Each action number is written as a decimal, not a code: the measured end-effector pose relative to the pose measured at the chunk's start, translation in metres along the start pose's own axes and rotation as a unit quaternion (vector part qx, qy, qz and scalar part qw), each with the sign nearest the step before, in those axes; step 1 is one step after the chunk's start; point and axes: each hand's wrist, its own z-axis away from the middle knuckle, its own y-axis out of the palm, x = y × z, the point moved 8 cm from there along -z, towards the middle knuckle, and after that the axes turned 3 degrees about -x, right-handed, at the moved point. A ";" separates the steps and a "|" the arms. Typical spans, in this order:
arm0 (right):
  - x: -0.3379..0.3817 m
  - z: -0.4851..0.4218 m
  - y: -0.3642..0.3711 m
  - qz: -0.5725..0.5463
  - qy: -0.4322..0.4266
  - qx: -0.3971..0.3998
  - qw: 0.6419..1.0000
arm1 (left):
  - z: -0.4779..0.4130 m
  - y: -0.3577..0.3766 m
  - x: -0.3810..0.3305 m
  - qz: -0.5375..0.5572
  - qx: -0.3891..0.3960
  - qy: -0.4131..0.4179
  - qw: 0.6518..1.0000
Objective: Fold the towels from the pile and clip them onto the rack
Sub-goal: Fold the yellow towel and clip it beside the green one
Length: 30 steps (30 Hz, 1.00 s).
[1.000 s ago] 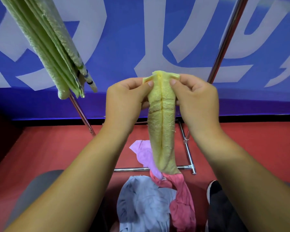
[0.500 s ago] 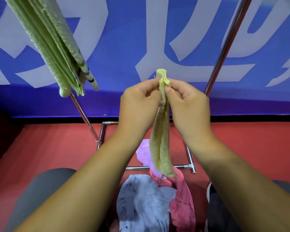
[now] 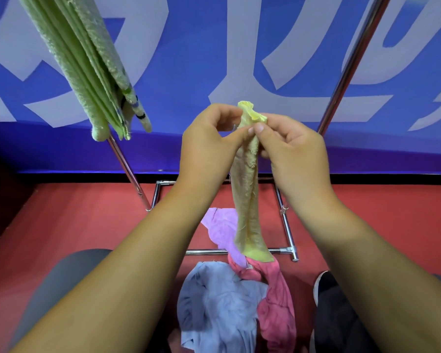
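Pinching the yellow towel at its top, left hand and right hand hold it folded narrow above the pile; next, I'd guess, clipping to the rack.

Bright, even light with soft shadows; wide-angle bending at the edges, forearms slightly soft.

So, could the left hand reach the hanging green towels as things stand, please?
Probably, once freed: nothing shows between the left hand and the green towels up to its left. But it pinches the top of the yellow towel with the right hand, so must let go first.
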 end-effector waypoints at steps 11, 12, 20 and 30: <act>0.014 -0.009 -0.013 -0.023 -0.039 0.020 0.999 | -0.014 0.014 0.024 0.194 0.151 -0.078 0.966; 0.016 -0.009 -0.015 -0.015 -0.044 0.014 0.999 | -0.015 0.014 0.023 0.202 0.147 -0.076 0.965; 0.020 -0.017 -0.031 0.006 -0.075 -0.022 0.997 | -0.019 0.015 0.001 0.214 0.119 -0.031 0.969; 0.007 -0.022 -0.034 -0.072 -0.027 -0.021 0.997 | -0.020 0.014 -0.009 0.197 0.093 0.002 0.976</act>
